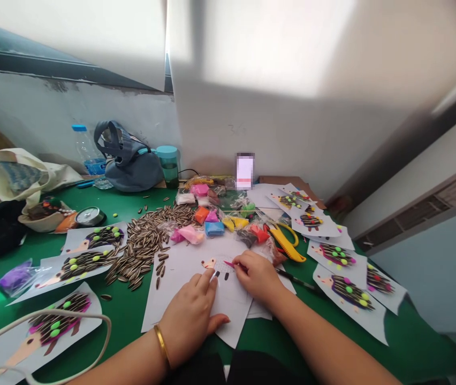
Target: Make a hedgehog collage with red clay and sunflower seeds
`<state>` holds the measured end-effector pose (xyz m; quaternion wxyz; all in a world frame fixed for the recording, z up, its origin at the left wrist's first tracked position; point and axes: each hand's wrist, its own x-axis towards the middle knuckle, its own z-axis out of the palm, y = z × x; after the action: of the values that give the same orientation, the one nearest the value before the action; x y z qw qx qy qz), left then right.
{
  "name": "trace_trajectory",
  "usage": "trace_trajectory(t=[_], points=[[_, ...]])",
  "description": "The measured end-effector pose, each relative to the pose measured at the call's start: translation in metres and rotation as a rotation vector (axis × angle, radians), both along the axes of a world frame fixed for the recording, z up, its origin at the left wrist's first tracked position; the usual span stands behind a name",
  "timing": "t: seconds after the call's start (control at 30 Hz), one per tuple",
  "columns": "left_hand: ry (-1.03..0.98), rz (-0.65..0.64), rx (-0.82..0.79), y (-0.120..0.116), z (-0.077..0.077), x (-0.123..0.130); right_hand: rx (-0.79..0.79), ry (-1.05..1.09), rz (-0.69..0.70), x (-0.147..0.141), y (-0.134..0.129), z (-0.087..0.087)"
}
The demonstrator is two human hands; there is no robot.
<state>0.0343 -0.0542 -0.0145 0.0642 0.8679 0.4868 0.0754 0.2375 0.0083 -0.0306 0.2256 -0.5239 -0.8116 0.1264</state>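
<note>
On a white sheet of paper (159,307) is a small hedgehog picture (209,264) with a peach face, a dotted body outline and dark feet. My left hand (190,305) lies flat on the sheet just below it, fingers stretched and thumb apart. Over the outline's right side, my right hand (258,275) pinches a small pointed pink piece of modelling clay (228,263). Its fingertips partly hide the clay and the drawing. Left of the picture, striped sunflower seeds (143,246) form a pile, a few lying on the sheet's edge.
Bagged coloured clay (214,229) lies behind the sheet, near a yellow utility knife (288,243) and scissors (288,231). Seed-covered hedgehog cards (350,299) spread along both sides. A white cable (107,326) loops at front left. A phone (245,171) stands against the wall.
</note>
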Motion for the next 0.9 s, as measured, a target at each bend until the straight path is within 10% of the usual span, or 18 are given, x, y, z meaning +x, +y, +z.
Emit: trace_trajectory(t=[0.9], points=[[0.018,0.01,0.069,0.01,-0.001,0.011,-0.029,0.005,-0.004,0.0,0.0,0.001]])
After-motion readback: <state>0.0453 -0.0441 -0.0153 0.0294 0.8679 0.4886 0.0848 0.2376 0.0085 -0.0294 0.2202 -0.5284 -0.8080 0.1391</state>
